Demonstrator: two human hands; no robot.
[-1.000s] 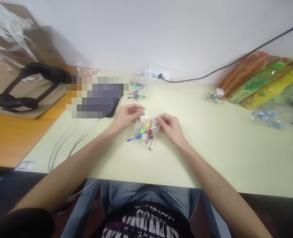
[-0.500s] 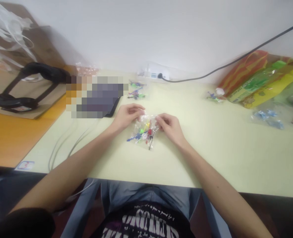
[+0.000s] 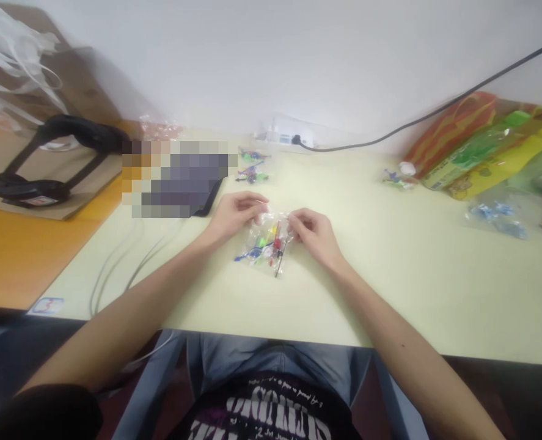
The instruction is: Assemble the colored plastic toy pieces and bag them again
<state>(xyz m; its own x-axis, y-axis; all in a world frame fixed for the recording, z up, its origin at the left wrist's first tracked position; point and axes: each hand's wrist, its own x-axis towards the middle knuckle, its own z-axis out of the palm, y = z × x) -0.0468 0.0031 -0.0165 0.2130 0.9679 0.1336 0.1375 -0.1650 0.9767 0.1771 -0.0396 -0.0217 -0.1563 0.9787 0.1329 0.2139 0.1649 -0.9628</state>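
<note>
Between my hands lies a small clear plastic bag (image 3: 269, 247) on the pale table. Colourful plastic pieces show through it in blue, green, yellow, red, white and black; a blue pointed piece sticks out at its left side. My left hand (image 3: 234, 215) pinches the bag's upper left corner between thumb and fingers. At the upper right corner, my right hand (image 3: 314, 233) grips the bag's edge with curled fingers. Both forearms rest along the table.
A dark tablet (image 3: 204, 198), partly pixelated, lies left of my hands. Behind are more colourful small pieces (image 3: 252, 174) and a white power strip (image 3: 293, 135) with a black cable. A green bottle (image 3: 481, 150), bags and blue pieces (image 3: 495, 214) stand right. A black headset frame (image 3: 55, 162) sits left.
</note>
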